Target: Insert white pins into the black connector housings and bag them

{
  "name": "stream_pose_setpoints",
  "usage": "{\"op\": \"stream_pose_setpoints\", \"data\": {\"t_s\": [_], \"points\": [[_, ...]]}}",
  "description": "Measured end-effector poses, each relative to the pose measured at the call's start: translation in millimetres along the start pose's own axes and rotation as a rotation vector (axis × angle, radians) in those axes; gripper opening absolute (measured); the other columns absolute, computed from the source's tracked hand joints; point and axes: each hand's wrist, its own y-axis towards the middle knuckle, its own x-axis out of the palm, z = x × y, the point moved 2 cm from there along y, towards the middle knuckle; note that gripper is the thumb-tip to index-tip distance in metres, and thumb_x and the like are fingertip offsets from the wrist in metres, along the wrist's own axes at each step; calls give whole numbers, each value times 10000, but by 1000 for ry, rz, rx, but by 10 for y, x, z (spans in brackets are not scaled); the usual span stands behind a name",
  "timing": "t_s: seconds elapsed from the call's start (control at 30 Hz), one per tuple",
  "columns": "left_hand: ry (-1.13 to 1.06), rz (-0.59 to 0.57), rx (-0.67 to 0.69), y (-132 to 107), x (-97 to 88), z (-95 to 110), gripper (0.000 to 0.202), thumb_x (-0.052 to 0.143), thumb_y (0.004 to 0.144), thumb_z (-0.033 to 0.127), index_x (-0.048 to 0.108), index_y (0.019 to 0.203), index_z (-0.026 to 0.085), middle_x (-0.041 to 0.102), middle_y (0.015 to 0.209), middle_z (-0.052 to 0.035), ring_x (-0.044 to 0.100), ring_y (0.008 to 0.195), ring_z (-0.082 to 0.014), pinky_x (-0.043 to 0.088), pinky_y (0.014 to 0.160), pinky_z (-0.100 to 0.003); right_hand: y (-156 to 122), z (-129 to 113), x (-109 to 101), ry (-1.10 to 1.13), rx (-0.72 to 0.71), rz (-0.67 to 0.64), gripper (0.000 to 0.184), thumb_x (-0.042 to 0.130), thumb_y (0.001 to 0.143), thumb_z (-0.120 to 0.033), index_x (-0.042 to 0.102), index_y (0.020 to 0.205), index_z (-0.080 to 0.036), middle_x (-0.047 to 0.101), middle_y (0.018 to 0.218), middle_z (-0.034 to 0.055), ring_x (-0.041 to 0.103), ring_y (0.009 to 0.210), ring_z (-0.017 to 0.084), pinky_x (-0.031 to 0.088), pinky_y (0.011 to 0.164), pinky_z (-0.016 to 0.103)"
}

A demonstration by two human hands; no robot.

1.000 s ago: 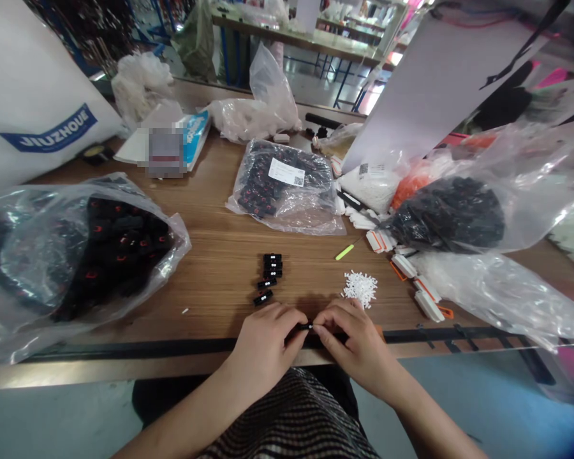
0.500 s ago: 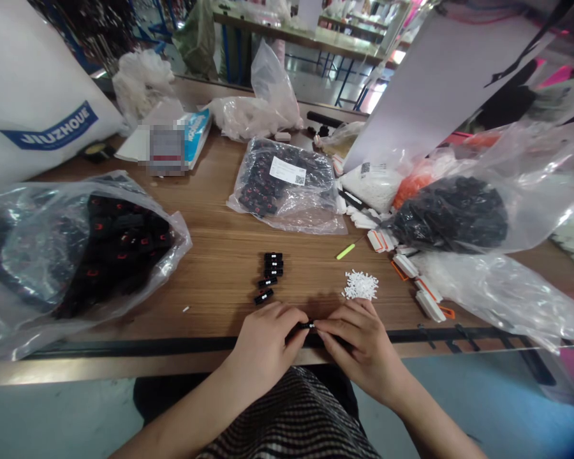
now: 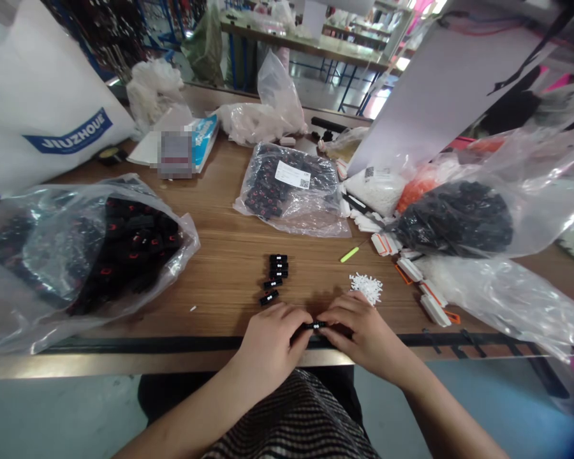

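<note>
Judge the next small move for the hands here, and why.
Probably set the small black part, pinched between left hand and right hand, at the near end of the row of black parts; it shows white dots like theirs.

Bright daylight from beyond desk point(image 3: 229, 255) far edge; highlights blown out. Glare on clear bags point(image 3: 507, 293) at desk's right. Soft shadow ahead of left hand point(image 3: 275, 338), right hand point(image 3: 366, 331); black part point(image 3: 316, 325) between them too small for detail. Wide-angle bending, soft smeared corners beyond desk.
</note>
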Motion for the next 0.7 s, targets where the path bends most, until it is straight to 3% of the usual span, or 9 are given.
{"op": "stream_pose_setpoints", "data": {"t_s": [0.1, 0.17, 0.3, 0.47, 0.6, 0.7], "points": [[-12, 97, 6, -34, -31, 23, 114, 620, 912, 135, 631, 1009, 193, 676, 994, -44, 655, 889, -195, 544, 771, -326, 144, 95, -82, -49, 48, -14, 55, 663, 898, -224, 707, 924, -203, 705, 792, 9, 632, 772, 171, 392, 815, 356], [-15, 141, 32, -65, -45, 43, 36, 602, 928, 154, 623, 932, 184, 654, 942, -37, 650, 845, -175, 533, 736, -296, 295, 163, -135, -117, 107, 6, 60, 663, 894, -226, 716, 889, -199, 694, 771, 6, 620, 751, 170, 375, 798, 348], [76, 32, 92, -89, -14, 54, 152, 611, 929, 211, 599, 781, 180, 605, 764, -7, 600, 658, -161, 487, 599, -288, 677, 223, -139, -244, 176, 52, 99, 645, 901, -222, 735, 866, -202, 687, 756, 7, 616, 733, 168, 357, 821, 354], [123, -84, 54, -61, 36, 8, 114, 626, 919, 219, 629, 811, 182, 630, 808, -20, 618, 696, -181, 503, 621, -308, 1013, 177, -117, -306, 152, 40, 147, 640, 895, -246, 749, 974, -186, 736, 823, 40, 655, 810, 202, 394, 849, 365], [82, -93, 35, -47, 39, -5, 99, 624, 920, 215, 631, 825, 186, 630, 821, -17, 631, 723, -189, 516, 652, -320, 1167, 337, -329, -417, 272, -4, 314, 485, 983, -265, 685, 1216, -199, 738, 1046, 67, 678, 873, 180, 467, 816, 298], [64, -84, 35, -44, 35, -1, 115, 618, 925, 225, 623, 816, 186, 623, 805, -10, 621, 696, -175, 508, 638, -308, 1335, 566, -465, -532, 356, -26, 349, 400, 988, -162, 682, 1192, -164, 679, 1213, 129, 675, 993, 213, 480, 850, 302]]}}
